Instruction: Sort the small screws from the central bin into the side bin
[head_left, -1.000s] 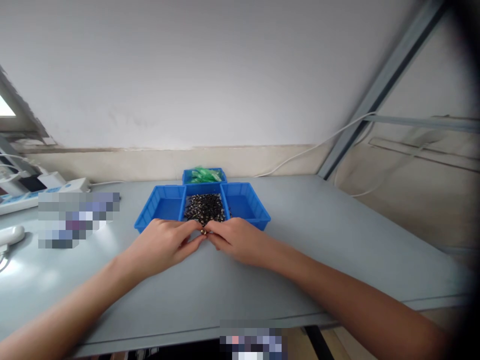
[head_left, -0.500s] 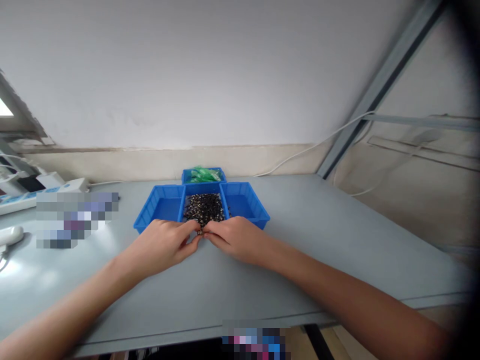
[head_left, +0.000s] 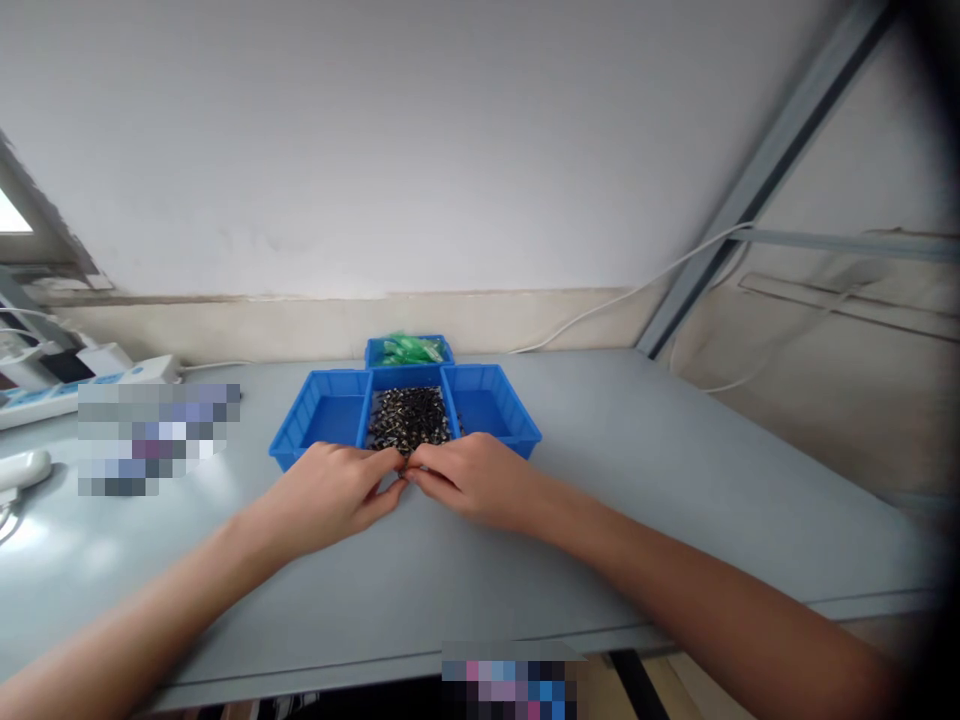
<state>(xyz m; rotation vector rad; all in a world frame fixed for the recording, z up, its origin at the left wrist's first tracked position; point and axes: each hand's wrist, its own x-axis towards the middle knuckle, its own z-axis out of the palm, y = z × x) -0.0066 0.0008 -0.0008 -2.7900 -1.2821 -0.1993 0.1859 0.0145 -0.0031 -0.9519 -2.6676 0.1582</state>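
Observation:
My left hand [head_left: 341, 495] and my right hand [head_left: 469, 480] meet fingertip to fingertip at the near side of the middle blue bin. Both are closed in a pinch, thumbs against fingers. Whatever sits between the fingertips is tiny and mostly covered, so I cannot make it out. Just beyond them lies a heap of small dark and brassy metal parts [head_left: 411, 415], filling the middle bin. A blue bin [head_left: 330, 415] stands to its left, partly behind my left hand. Another blue bin [head_left: 491, 405] stands to its right, behind my right hand.
A smaller blue bin [head_left: 372, 352] at the back holds green plastic packets [head_left: 411, 349]. At left are a white power strip [head_left: 150, 372] with plugs, a blurred-out object and a white device [head_left: 26, 468]. A white cable [head_left: 592, 312] runs along the wall to a metal post [head_left: 697, 265].
My fingertips have drawn slightly closer together, and the small thing between them shows less. The bins and the heap look the same; the view has shifted very slightly.

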